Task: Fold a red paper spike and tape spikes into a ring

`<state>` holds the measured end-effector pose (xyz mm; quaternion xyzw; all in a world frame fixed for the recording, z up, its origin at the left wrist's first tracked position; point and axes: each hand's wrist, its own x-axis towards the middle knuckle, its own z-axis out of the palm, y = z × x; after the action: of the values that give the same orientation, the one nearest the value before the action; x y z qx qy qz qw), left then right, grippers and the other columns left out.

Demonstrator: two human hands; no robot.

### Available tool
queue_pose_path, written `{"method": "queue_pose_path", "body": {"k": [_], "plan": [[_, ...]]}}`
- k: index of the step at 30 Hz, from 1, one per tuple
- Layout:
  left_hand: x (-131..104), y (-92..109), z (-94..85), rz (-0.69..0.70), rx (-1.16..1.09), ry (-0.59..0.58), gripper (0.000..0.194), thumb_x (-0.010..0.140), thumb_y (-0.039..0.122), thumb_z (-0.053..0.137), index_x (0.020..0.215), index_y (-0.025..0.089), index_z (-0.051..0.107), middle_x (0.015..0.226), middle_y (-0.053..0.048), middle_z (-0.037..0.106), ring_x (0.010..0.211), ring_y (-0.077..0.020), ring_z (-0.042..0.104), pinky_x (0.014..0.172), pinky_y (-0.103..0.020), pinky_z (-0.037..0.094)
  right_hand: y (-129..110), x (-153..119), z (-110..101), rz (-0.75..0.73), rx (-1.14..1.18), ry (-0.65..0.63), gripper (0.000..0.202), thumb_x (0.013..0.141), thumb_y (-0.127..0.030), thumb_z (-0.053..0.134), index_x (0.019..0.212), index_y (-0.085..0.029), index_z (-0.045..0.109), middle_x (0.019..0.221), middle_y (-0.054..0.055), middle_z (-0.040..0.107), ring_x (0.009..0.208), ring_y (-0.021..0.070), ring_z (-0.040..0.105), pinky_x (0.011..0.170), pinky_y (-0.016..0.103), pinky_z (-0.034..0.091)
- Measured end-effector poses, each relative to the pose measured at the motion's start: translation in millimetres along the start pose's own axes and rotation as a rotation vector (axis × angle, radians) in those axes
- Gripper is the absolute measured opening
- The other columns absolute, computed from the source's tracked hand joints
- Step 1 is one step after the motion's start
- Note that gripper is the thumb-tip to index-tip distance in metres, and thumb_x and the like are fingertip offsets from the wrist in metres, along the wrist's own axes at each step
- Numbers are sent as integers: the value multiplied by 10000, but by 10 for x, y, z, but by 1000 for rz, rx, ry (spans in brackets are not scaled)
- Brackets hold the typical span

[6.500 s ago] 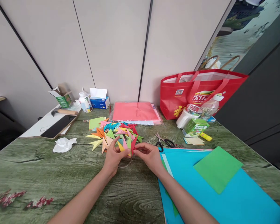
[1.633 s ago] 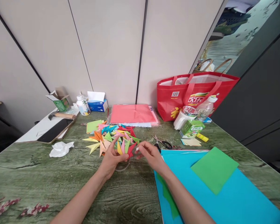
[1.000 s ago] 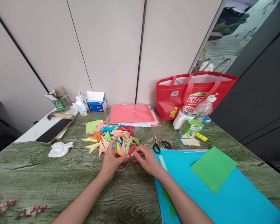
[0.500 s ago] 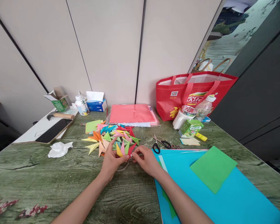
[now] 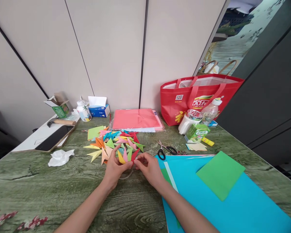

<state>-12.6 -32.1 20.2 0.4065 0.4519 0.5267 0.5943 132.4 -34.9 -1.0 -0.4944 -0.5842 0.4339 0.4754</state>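
Observation:
My left hand (image 5: 115,169) grips a fan of folded paper points (image 5: 129,155) in yellow, pink, green and red, its thumb on the near edge. My right hand (image 5: 147,168) pinches the red end of that fan, with fingertips close to the left thumb. A thin clear loop (image 5: 127,176) shows on the table just below the hands. Right behind them lies a pile of many-coloured folded paper pieces (image 5: 104,144), partly hidden by the left hand.
Black-handled scissors (image 5: 161,154) and large blue sheets (image 5: 199,194) with a green square (image 5: 221,175) lie right. Pink paper (image 5: 137,118) and a red bag (image 5: 169,105) stand behind. Crumpled tissue (image 5: 60,158) and a phone (image 5: 54,138) are left.
The right hand's fingers have shifted slightly on the red end, and the paper fan has tilted a little. The whole view has moved slightly.

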Motion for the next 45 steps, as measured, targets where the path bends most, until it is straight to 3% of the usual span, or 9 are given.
{"method": "queue_pose_path", "body": {"k": [4,9,14,19,26,36,45], "plan": [[-18,18,36,31,-4,15,937,494,173,792,1295,196,306,742,1,673,619,-160,637,607,-262,515,-38,-34,50,31,169,98,273,692,-315,654,890,-215,495,674,-7,615,553,159,613,532,283,515],[-55,35,85,82,18,55,875,510,184,778,1272,199,347,759,1,663,638,-153,630,611,-259,515,-95,-70,77,-38,136,174,179,706,-320,638,653,-193,523,599,-12,573,555,142,581,533,247,483],[-37,-3,56,106,-4,57,863,508,176,772,1267,202,363,910,-33,645,736,-171,634,670,-280,513,-97,-91,105,-93,83,205,95,723,-280,623,709,-186,622,721,21,637,659,158,597,601,258,489],[-20,-36,34,82,-36,40,889,515,168,773,1287,209,335,906,-35,644,747,-180,636,674,-288,513,-98,-96,111,-102,87,228,56,724,-244,624,719,-188,627,711,11,636,648,149,596,591,244,482],[-27,-49,20,11,-105,50,870,522,170,778,1271,196,335,878,-31,650,693,-159,637,649,-272,515,-93,-88,133,-160,110,172,49,755,-230,589,759,-183,580,748,12,594,649,137,597,577,235,497],[-37,-30,32,116,-6,58,877,522,163,777,1275,222,331,783,14,642,644,-149,627,610,-267,527,-80,-49,152,46,370,116,156,701,-301,653,732,-171,573,622,-18,607,556,134,606,575,249,495],[-22,-36,11,160,77,53,910,544,191,761,1310,203,270,686,15,661,626,-170,647,628,-300,534,-21,-11,107,111,356,-17,258,698,-412,641,743,-163,592,656,8,626,562,149,603,576,283,508]]}}
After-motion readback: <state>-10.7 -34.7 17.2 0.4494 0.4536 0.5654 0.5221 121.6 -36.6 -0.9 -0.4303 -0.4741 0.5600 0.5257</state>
